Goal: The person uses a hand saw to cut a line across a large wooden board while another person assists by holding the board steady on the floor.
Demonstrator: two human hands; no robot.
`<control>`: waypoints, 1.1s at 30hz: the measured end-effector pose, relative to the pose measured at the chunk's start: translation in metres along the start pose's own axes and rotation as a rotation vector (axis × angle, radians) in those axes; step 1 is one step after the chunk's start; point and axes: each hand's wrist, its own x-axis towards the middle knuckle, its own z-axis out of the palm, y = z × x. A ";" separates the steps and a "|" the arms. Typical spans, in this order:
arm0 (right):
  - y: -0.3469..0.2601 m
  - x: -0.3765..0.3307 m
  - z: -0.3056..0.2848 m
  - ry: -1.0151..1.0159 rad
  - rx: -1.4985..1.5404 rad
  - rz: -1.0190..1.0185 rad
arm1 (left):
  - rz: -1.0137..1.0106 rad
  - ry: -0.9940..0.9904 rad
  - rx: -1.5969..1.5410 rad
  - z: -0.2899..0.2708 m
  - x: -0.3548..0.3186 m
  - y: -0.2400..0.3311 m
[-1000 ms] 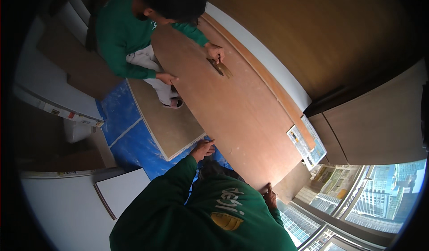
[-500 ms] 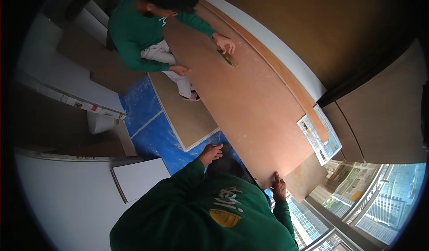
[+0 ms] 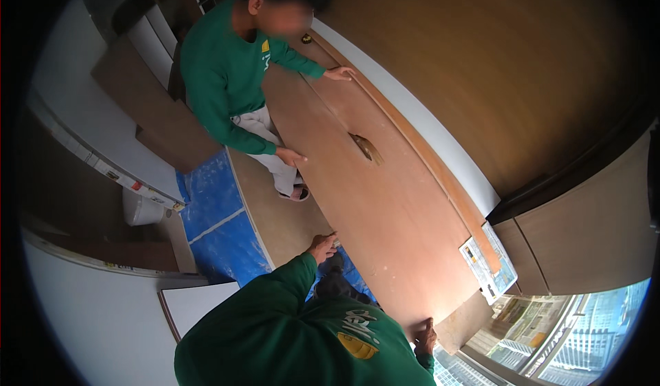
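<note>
A long brown wood panel [image 3: 385, 214] stretches from the far end of the room toward me. At its left edge my left hand [image 3: 323, 248] is closed on the rim. My right hand [image 3: 426, 337] grips the near end, its thumb on top and its other fingers partly hidden. On the panel's surface lies a small brush-like tool [image 3: 368, 149], dark with a lighter brown end. A co-worker in a green sweatshirt [image 3: 223, 76] stands across on the left, one hand [image 3: 291, 156] at the panel's left edge and the other [image 3: 339, 74] near its far side.
An orange-brown strip [image 3: 440, 176] runs along the panel's right side. Printed paper [image 3: 489, 262] lies under its near end. Blue sheeting [image 3: 230, 238] covers some floor beside a brown board [image 3: 275, 217]. Windows [image 3: 577, 338] are at the lower right, a white-topped board [image 3: 199, 303] at the lower left.
The co-worker has let go of the brush-like tool and moved that hand to the panel's far side. My left hand has come onto the panel's left edge. The view has shifted.
</note>
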 end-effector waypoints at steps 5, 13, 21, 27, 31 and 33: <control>-0.050 -0.054 0.047 0.168 0.091 0.265 | -0.076 -0.048 -0.027 -0.015 0.001 0.010; -0.039 -0.037 0.012 0.132 -0.192 0.016 | -0.112 -0.156 0.002 0.003 0.007 0.026; -0.056 -0.049 0.035 0.055 0.081 0.215 | -0.104 -0.108 0.055 -0.030 -0.003 0.005; -0.086 -0.068 0.030 0.046 0.134 0.211 | -0.093 0.047 0.226 -0.032 -0.039 -0.014; -0.049 -0.025 0.028 0.083 -0.016 -0.152 | 0.024 0.100 0.272 -0.041 -0.029 -0.008; -0.058 -0.026 0.039 0.060 0.283 0.157 | 0.046 0.163 0.265 -0.051 -0.041 -0.017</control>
